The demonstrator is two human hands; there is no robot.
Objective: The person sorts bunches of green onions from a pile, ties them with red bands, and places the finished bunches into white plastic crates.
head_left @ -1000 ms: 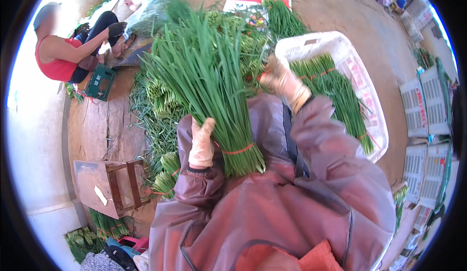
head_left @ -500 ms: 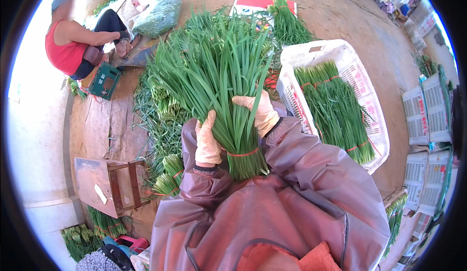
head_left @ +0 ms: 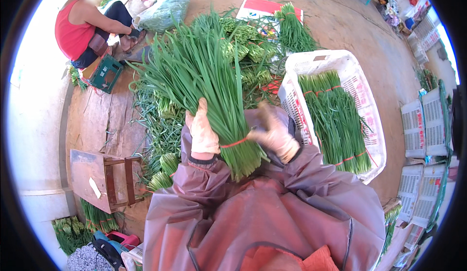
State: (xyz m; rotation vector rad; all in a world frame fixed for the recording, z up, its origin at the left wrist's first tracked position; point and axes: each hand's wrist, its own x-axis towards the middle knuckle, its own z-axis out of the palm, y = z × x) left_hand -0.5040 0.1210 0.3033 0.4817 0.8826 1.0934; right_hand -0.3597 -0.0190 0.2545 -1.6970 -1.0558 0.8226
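Note:
A thick bunch of green garlic chives (head_left: 204, 83) leans across my lap, its leaves fanned to the upper left. An orange band (head_left: 234, 143) circles it near the pale stem ends. My left hand (head_left: 203, 134), in a pale glove, grips the bunch from its left side, thumb up over the leaves. On the other side my right hand (head_left: 276, 134), gloved too, is smeared by motion. Its thumb stands apart from the fingers, whose tips are at the stems beside the band; whether they touch is unclear.
A white plastic crate (head_left: 335, 59) of banded chives stands to my right. More bunches (head_left: 245, 47) and loose leaves (head_left: 155, 120) cover the floor ahead and left. A wooden stool (head_left: 92, 178) lies at left. Another person (head_left: 80, 27) sits on a green crate (head_left: 105, 74) at far left.
My right hand has let go of the leaves and moved down to the stem end. The bunch has tilted, leaves toward the left, with my left hand still holding it.

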